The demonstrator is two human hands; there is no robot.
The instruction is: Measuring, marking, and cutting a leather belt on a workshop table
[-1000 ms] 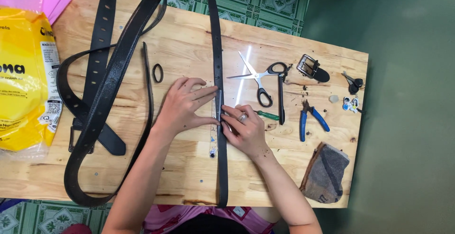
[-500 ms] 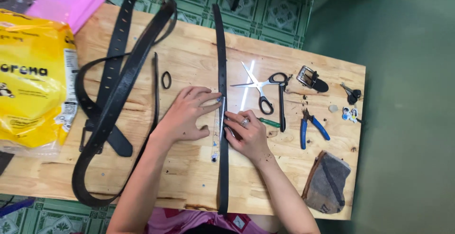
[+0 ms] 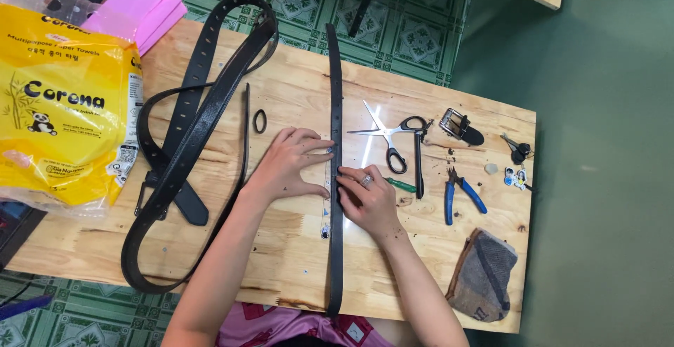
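A long black leather belt strap [image 3: 335,108] lies straight across the wooden table [image 3: 295,87], running from the far edge to the near edge. My left hand [image 3: 288,164] rests flat on the table just left of the strap, fingertips touching its edge. My right hand [image 3: 365,199], with a ring on one finger, presses on the strap from the right side, fingers curled over it. A thin pale strip [image 3: 326,206] lies alongside the strap between my hands. Neither hand lifts anything.
Several black belts [image 3: 189,143] lie coiled at the left, with a small black loop [image 3: 260,120]. Scissors [image 3: 390,136], a buckle [image 3: 460,126], blue-handled pliers [image 3: 460,196], a green-handled tool [image 3: 401,185], keys [image 3: 518,150] and a grey cloth [image 3: 484,277] sit right. A yellow paper-towel pack [image 3: 63,108] lies far left.
The camera view has shifted, so the table sits lower and more to the right in the picture. Both hands stay on the strap at about the same place.
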